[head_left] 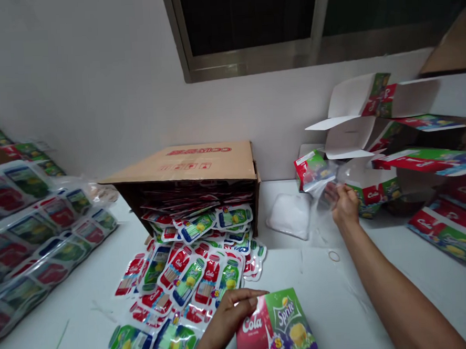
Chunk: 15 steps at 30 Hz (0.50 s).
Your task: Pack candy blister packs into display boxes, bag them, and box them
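Observation:
At the near middle of the table my left hand grips the upper left edge of a red and green Cola/Sprite box. My right hand is stretched out to the right, its fingers closed on a clear plastic bag. Just beyond that bag is a small red and green box; whether it lies inside the plastic I cannot tell. Left of my left hand, many Cola and Sprite shaped packets spill from a cardboard carton lying on its side.
Open printed boxes are stacked at the right. A white folded pad and a rubber band lie on the white table. Bagged packs line the left side. A wall with a window rises behind.

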{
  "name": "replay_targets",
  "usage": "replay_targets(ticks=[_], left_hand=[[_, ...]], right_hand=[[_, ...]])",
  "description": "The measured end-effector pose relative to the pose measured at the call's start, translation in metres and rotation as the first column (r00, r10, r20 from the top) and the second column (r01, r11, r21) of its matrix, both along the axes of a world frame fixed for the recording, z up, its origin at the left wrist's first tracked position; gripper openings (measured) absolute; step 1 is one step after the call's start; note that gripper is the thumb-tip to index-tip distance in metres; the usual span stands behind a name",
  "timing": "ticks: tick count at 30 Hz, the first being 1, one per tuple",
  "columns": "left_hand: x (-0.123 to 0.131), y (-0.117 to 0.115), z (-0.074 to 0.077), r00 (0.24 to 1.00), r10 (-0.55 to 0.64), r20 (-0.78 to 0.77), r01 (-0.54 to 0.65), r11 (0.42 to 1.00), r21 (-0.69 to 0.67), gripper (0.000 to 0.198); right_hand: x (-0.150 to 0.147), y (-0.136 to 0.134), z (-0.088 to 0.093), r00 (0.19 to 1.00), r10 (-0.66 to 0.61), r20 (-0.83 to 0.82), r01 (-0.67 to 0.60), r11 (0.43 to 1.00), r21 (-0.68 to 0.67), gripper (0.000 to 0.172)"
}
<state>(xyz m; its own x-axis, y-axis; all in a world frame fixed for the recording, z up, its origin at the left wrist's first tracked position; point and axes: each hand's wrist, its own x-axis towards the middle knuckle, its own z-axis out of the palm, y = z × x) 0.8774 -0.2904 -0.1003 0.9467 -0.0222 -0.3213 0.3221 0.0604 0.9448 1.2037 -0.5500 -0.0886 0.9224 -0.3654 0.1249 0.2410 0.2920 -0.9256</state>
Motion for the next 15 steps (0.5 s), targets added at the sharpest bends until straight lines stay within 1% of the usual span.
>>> replay_targets(ticks=[2, 3, 4, 6, 8, 9, 10, 12, 13, 14, 15], left_hand=[[0.001, 0.005, 0.009, 0.995, -0.034, 0.090, 0.023, 0.993, 0.117, 0.049], [0.004, 0.007, 0.016, 0.990, -0.032, 0.137, 0.009, 0.987, 0.162, 0.052], [0.008, 0.009, 0.024, 0.983, -0.007, 0.183, -0.029, 0.980, 0.194, 0.056], [0.019, 0.010, 0.044, 0.960, 0.090, 0.264, -0.153, 0.961, 0.229, 0.069], [0.030, 0.003, 0.063, 0.914, 0.167, 0.371, -0.273, 0.928, 0.254, 0.086], [0.035, -0.003, 0.071, 0.891, 0.179, 0.418, -0.304, 0.918, 0.255, 0.094], [0.038, -0.011, 0.077, 0.877, 0.174, 0.449, -0.310, 0.917, 0.251, 0.102], [0.037, -0.028, 0.084, 0.869, 0.122, 0.479, -0.249, 0.945, 0.213, 0.115], [0.034, -0.036, 0.086, 0.866, 0.090, 0.491, -0.198, 0.965, 0.172, 0.119], [0.028, -0.043, 0.086, 0.860, 0.074, 0.505, -0.148, 0.983, 0.109, 0.120], [0.022, -0.048, 0.085, 0.856, 0.077, 0.511, -0.105, 0.994, 0.025, 0.117]], right_hand=[[-0.022, -0.012, 0.036, 0.992, 0.096, 0.077, -0.102, 0.991, 0.082, 0.021], [-0.035, -0.017, 0.054, 0.980, 0.167, 0.108, -0.179, 0.978, 0.108, 0.019], [-0.049, -0.020, 0.071, 0.959, 0.250, 0.131, -0.266, 0.956, 0.127, 0.017], [-0.081, -0.021, 0.099, 0.895, 0.421, 0.148, -0.441, 0.884, 0.153, 0.012], [-0.114, -0.014, 0.120, 0.821, 0.553, 0.142, -0.571, 0.803, 0.173, 0.016], [-0.129, -0.008, 0.128, 0.781, 0.610, 0.136, -0.625, 0.760, 0.182, 0.017], [-0.144, -0.002, 0.134, 0.746, 0.653, 0.131, -0.666, 0.722, 0.190, 0.017], [-0.169, 0.013, 0.141, 0.677, 0.725, 0.124, -0.732, 0.647, 0.214, 0.017], [-0.179, 0.020, 0.142, 0.655, 0.746, 0.120, -0.749, 0.621, 0.232, 0.018], [-0.187, 0.026, 0.142, 0.650, 0.751, 0.117, -0.751, 0.611, 0.252, 0.020], [-0.193, 0.031, 0.141, 0.663, 0.740, 0.110, -0.736, 0.619, 0.273, 0.023]])
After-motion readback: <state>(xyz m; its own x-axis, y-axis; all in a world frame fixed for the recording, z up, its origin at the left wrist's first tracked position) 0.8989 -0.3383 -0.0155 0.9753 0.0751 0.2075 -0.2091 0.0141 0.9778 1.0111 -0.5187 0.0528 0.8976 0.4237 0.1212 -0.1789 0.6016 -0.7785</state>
